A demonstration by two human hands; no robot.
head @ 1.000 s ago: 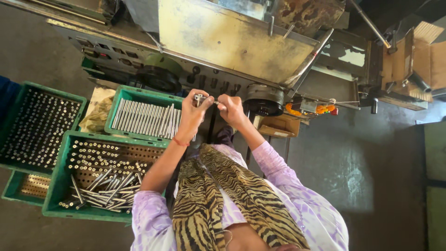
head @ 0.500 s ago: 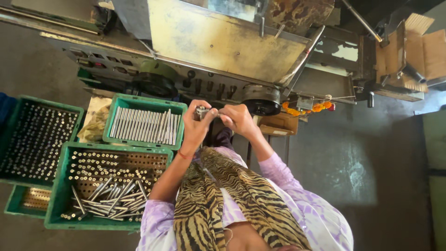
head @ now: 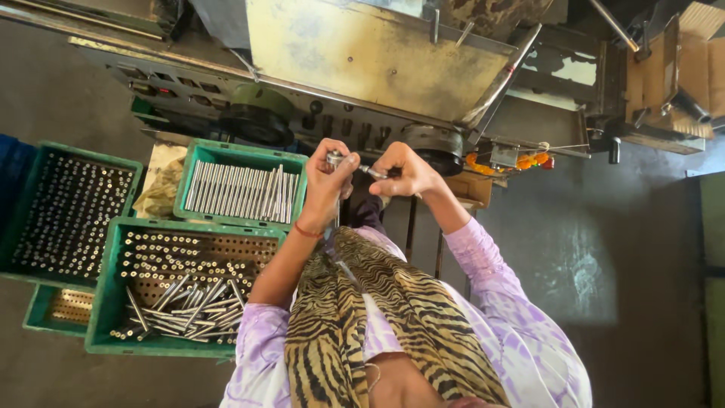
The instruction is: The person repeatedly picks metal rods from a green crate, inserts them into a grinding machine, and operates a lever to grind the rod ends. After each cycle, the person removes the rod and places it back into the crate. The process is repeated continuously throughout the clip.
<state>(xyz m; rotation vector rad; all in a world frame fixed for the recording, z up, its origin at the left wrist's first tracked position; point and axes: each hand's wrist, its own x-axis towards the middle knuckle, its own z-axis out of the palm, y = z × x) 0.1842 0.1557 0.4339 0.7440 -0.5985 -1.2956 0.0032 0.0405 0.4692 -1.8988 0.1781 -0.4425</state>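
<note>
The left hand [head: 330, 183] is curled tight round a short metal rod [head: 334, 159], only its top end poking above the fingers, its long axis pointing up toward the yellowish machine [head: 362, 53], while the right hand [head: 404, 170] pinches a thin metal tool [head: 371, 172] lying crosswise with its tip against the rod; what the tip does there is too small to make out. Further left, green crates [head: 240, 155] hold more rods: one row lying side by side, one loose heap [head: 181, 306] over a perforated tray, and a crate [head: 64, 211] of rods standing on end, its left edge partly hidden by blue cloth [head: 13, 170].
</note>
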